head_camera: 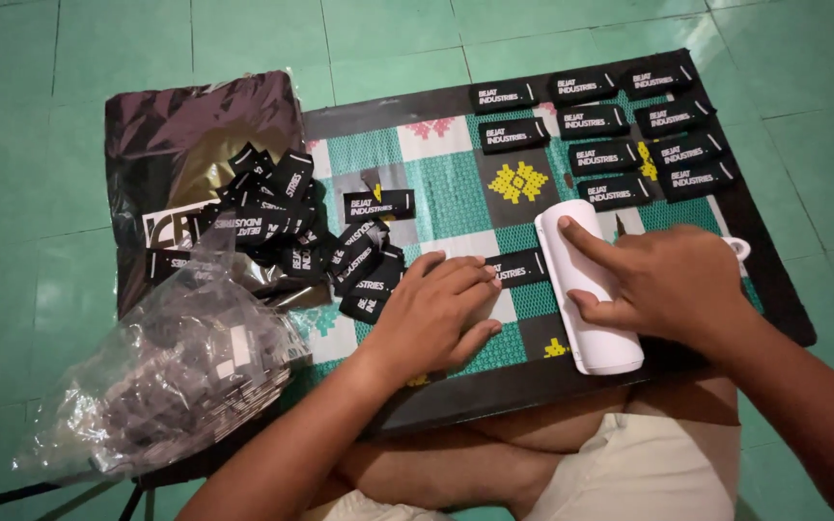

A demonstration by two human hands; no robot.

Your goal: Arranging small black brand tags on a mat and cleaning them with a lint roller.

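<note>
Nearest, the left hand [436,309] lies flat with fingers apart on the patterned board [456,198], touching a black label [518,267], while the right hand [663,285] grips a white roller [586,289], forefinger stretched along it, beyond which lie a label heap [287,227] and label rows [620,121].

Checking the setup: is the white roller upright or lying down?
Lying down: the white cylindrical roller rests lengthwise on the patterned board under the right hand.

Dim, soft indoor light, slight blur
</note>
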